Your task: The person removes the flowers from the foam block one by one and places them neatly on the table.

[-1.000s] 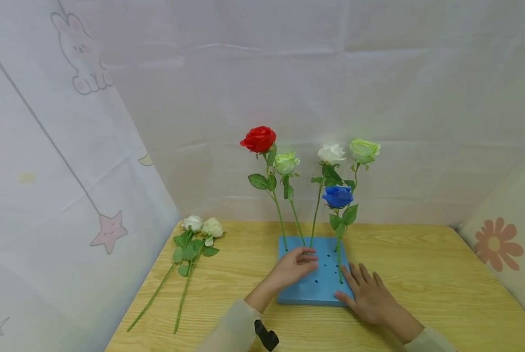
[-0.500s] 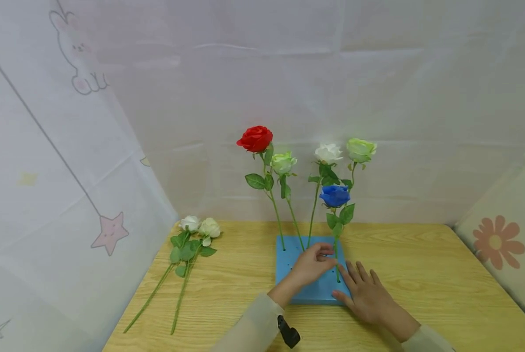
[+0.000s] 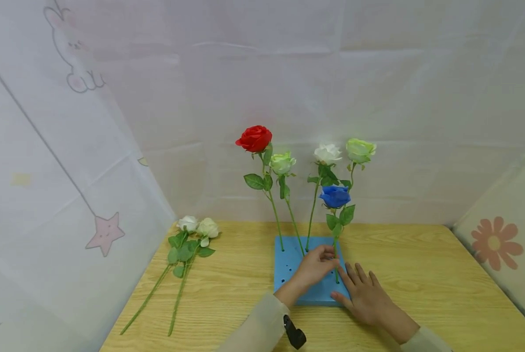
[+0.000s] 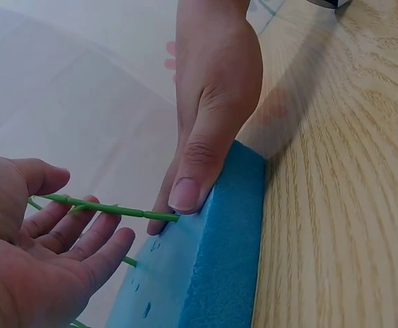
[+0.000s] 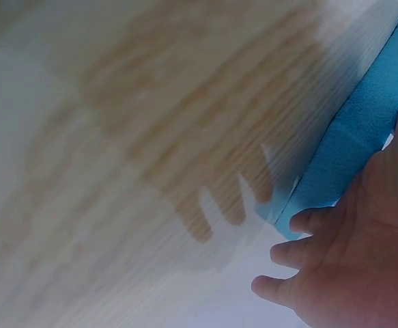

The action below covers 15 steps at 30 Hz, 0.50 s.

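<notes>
A blue foam block (image 3: 319, 296) with small holes stands on the table, several roses upright in it. The blue rose (image 3: 335, 196) is at the block's front right. My left hand (image 3: 314, 266) is over the block at that rose's green stem (image 4: 120, 210). In the left wrist view, its loosely bent fingers lie beside the stem and the thumb is apart from it. My right hand (image 3: 368, 296) lies with fingers spread at the block's right edge, thumb and index finger touching the block.
A red rose (image 3: 254, 139), a green rose (image 3: 282, 163), a white rose (image 3: 328, 153) and another green rose (image 3: 360, 150) stand behind. Two pale roses, one white (image 3: 187, 223) and one cream (image 3: 207, 228), lie on the wooden table (image 3: 227, 278) at left.
My left hand has moved right across the block to the blue rose's stem. My right hand stays at the block's right edge. The head view has shifted slightly.
</notes>
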Each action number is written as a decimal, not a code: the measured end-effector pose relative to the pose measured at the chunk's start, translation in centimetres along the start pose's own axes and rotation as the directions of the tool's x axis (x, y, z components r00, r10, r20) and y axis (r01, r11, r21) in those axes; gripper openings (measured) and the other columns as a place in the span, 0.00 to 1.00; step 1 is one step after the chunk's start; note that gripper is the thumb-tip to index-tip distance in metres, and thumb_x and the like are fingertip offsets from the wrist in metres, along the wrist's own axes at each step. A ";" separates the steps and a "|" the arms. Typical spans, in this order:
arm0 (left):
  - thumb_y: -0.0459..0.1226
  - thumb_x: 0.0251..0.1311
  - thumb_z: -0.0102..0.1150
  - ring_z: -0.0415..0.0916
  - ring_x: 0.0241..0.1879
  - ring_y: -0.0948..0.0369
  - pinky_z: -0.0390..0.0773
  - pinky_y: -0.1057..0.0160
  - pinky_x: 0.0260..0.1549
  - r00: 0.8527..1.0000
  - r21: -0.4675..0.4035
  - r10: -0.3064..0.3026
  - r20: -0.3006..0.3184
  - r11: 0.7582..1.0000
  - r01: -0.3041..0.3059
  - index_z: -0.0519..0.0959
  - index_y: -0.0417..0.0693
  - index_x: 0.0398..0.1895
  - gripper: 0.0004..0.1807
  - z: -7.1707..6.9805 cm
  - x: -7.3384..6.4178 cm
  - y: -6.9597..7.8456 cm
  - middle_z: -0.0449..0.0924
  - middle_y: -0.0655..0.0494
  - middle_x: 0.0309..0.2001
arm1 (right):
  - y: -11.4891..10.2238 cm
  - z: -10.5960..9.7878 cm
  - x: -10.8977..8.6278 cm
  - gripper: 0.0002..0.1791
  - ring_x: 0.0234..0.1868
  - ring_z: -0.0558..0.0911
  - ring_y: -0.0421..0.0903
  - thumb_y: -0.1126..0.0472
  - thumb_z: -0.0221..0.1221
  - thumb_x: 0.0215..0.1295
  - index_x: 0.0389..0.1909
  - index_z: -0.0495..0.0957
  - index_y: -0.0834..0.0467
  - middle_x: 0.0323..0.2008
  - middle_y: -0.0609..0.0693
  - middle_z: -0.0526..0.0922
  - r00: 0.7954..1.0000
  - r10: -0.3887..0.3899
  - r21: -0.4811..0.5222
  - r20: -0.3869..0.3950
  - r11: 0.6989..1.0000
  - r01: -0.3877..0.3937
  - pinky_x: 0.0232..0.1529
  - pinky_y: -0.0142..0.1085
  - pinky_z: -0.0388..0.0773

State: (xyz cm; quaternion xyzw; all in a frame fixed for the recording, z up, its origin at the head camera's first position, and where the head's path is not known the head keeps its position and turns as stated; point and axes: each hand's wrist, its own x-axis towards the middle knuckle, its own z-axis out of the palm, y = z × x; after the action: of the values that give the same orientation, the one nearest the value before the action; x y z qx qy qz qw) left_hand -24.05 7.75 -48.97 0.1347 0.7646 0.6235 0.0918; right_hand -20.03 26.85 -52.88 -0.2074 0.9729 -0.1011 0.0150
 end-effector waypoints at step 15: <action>0.38 0.72 0.60 0.83 0.48 0.57 0.84 0.50 0.48 0.999 -0.143 -0.039 0.006 0.989 0.039 0.81 0.44 0.53 0.11 1.2 0.6 -0.5 0.85 0.58 0.44 | -0.1 -0.3 -0.1 0.46 0.76 0.53 0.71 0.30 0.41 0.75 0.79 0.56 0.61 0.77 0.65 0.56 1.000 0.003 0.016 0.025 1.000 -0.003 0.66 0.75 0.50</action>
State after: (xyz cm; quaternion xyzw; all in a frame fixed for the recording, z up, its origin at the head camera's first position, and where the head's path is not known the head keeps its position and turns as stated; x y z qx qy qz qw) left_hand -24.29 9.00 -49.72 0.1138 0.7203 0.6746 0.1148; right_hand -19.91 26.83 -52.57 -0.2069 0.9721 -0.1064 0.0292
